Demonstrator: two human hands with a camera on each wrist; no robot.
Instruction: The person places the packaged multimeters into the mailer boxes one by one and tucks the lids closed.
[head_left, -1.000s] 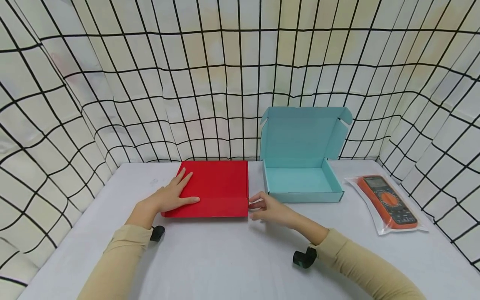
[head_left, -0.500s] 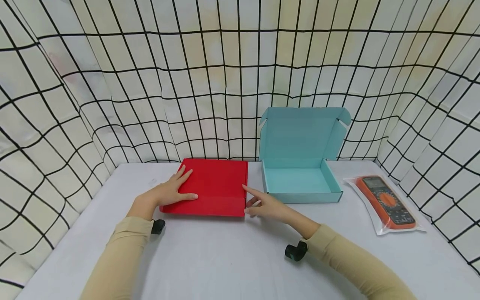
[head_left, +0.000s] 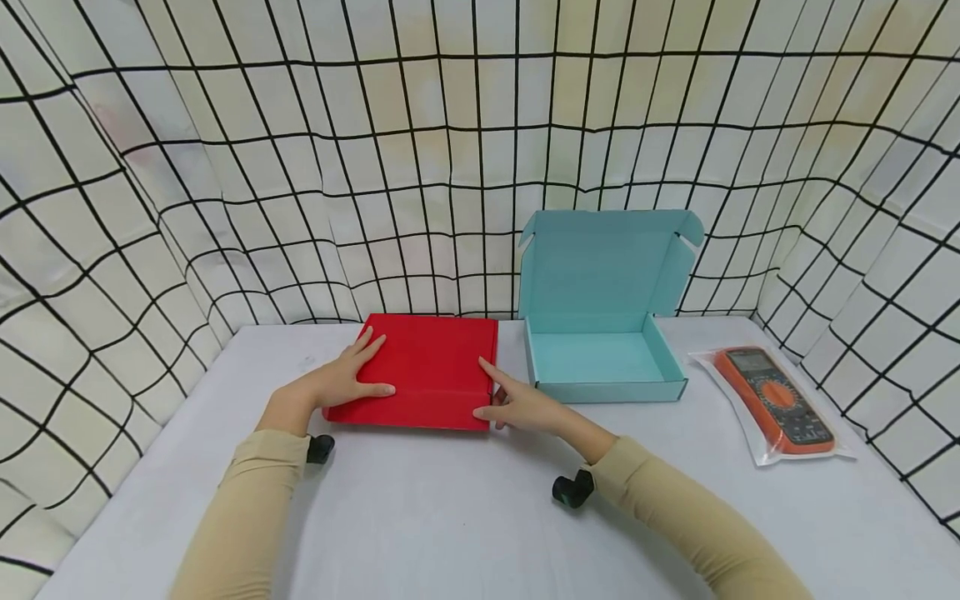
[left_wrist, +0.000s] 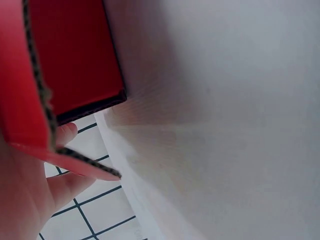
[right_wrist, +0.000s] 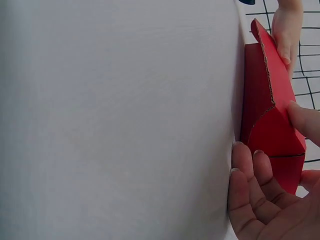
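A red cardboard box lies on the table with its lid lowered. In the wrist views, the lid's front flap stands out from the front wall. My left hand rests on the lid's left side, fingers spread. At the right front corner, my right hand holds the box, its thumb on top and several fingers curled beside the right side wall. To the right stands a light blue cardboard box, its lid upright and nothing inside.
An orange multimeter in a clear plastic bag lies at the right of the white table. White walls with a black grid stand close behind and at both sides. A black wrist camera sits under the right cuff.
My right hand has moved left from beside the red box onto its corner, with thumb and index finger now over the lid. My left hand stays on the lid.
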